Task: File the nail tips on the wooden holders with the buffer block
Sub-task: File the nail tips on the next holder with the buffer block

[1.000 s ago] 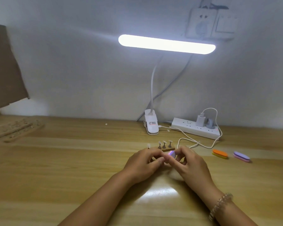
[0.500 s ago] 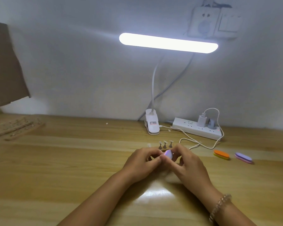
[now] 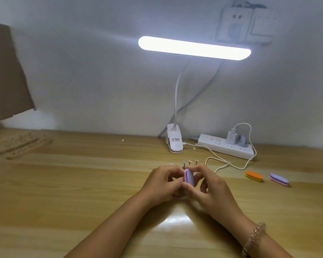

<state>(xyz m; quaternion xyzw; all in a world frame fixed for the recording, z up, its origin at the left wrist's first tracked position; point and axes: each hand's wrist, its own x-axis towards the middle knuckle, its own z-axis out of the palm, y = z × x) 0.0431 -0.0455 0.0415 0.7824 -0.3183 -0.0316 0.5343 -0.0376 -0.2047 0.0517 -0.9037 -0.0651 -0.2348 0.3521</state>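
- Working over a wide wooden desk (image 3: 82,192), clip-on lamp (image 3: 194,47) glowing at the back.
- Minding the power strip (image 3: 224,148) and its white cable (image 3: 222,165) looping down just beside the right hand (image 3: 211,189); could snag a wrist.
- Pinching the buffer block (image 3: 188,176) upright, right thumb below, forefinger on top; left hand (image 3: 158,185) curled close against it, can't tell what's inside.
- Looks light and foamy, so best gripped by the ends, gritty face free.
- Ignoring the orange buffer (image 3: 253,175) and purple buffer (image 3: 279,179) well off right.
- Going gentle on the nail tips (image 3: 189,162) just behind the knuckles: thin, probably brittle.
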